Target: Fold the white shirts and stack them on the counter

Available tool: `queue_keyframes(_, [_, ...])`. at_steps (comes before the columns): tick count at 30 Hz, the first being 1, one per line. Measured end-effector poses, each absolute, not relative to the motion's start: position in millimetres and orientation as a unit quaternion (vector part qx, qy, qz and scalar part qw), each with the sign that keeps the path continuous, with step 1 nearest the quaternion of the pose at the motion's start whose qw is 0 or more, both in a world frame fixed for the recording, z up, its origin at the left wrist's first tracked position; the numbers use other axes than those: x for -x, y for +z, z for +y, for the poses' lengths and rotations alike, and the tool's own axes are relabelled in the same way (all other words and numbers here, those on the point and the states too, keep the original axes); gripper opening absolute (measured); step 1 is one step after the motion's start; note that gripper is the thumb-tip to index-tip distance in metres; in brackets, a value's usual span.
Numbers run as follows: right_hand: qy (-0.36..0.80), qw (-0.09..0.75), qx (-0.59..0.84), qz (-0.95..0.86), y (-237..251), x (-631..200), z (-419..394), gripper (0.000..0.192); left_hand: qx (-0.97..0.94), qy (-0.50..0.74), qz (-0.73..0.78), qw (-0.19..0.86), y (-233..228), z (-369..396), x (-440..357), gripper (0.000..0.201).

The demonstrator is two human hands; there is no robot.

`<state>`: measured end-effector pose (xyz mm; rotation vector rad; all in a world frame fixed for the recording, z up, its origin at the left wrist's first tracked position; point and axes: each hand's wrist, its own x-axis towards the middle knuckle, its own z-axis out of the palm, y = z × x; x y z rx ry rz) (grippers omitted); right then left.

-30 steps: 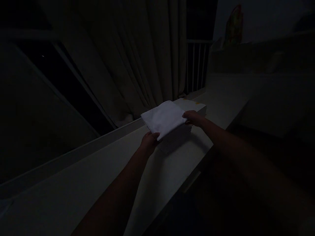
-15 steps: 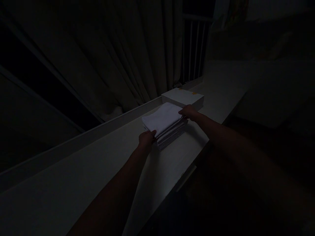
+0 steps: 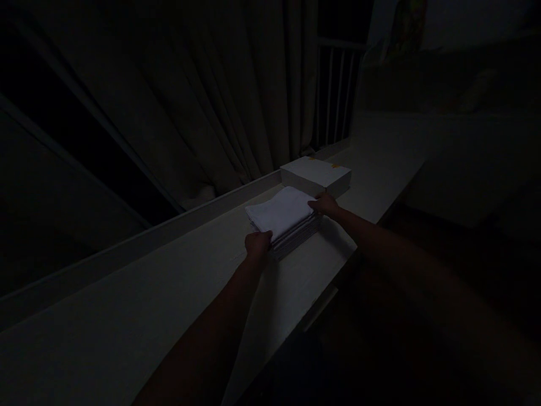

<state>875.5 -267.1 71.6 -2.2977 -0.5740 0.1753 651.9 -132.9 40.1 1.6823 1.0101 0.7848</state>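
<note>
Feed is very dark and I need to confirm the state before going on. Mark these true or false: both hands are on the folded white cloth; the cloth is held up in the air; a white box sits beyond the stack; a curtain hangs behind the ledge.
1. Both the left hand and right hand touch the folded white cloth: true.
2. The cloth is in the air: false, it lies on the stack on the ledge.
3. A white box sits beyond the stack: true.
4. A curtain hangs behind: true.

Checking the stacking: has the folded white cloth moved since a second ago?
Yes. The folded white cloth came down onto the stack, so the white box behind it now shows fully.
</note>
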Motion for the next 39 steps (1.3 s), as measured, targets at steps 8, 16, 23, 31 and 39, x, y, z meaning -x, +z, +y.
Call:
queue_keyframes(8, [-0.075, 0.141, 0.859, -0.487, 55, -846, -270, 0.057, -0.942, 0.208, 0.205, 0.163, 33, -143, -639, 0.067])
queue_keyframes(16, [-0.111, 0.139, 0.852, -0.493, 53, -831, -279, 0.056, -0.967, 0.143, 0.168, 0.131, 27, -137, -625, 0.076])
queue_keyframes(23, [-0.183, 0.27, 0.747, -0.58, -6, -679, -300, 0.039, -0.927, 0.235, 0.2, 0.213, 8, -152, -519, 0.061])
queue_keyframes(31, [-0.117, 0.265, 0.7, -0.652, -86, -483, -240, 0.032, -0.882, 0.227, 0.367, 0.189, -38, -144, -274, 0.052])
queue_keyframes(39, [-0.164, 0.206, 0.745, -0.613, -87, -425, -199, 0.027, -0.663, 0.301, 0.683, 0.058, 47, -8, -4, 0.04])
